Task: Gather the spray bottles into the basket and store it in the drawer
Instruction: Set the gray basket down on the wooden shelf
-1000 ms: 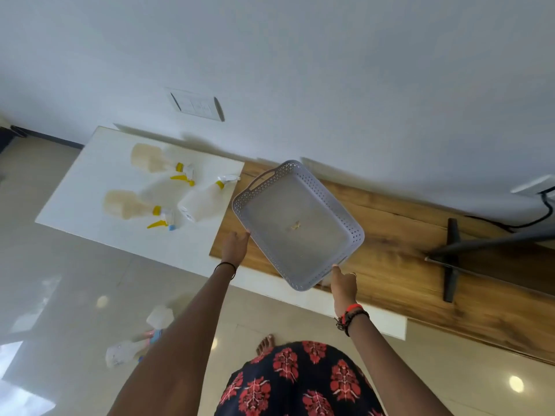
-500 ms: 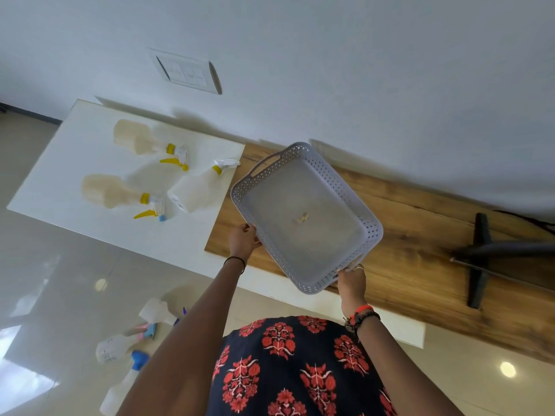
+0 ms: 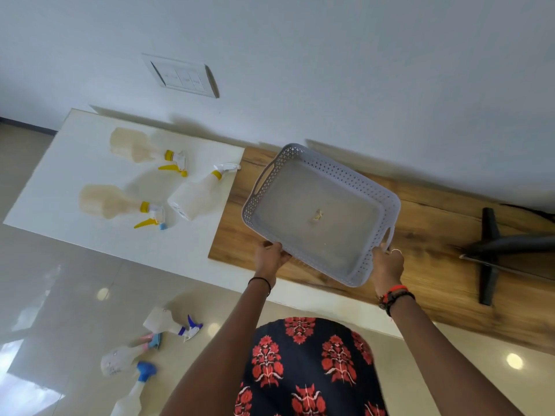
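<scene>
While both hands grip its near rim, the basket (image 3: 339, 172) hangs tilted above the wooden top (image 3: 435, 235).
Left hand (image 3: 271, 258) and right hand (image 3: 387, 265) each clasp that rim. Better to set it flat just ahead of the hands before either grip loosens; three spray bottles (image 3: 195, 195) lie beyond the left hand on the white top (image 3: 75, 163), other bottles (image 3: 168, 322) on the floor (image 3: 75, 295) below it.

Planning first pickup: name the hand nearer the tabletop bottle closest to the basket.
Left. Left hand grips the basket right of the bottle; right hand grips it farther right.
</scene>
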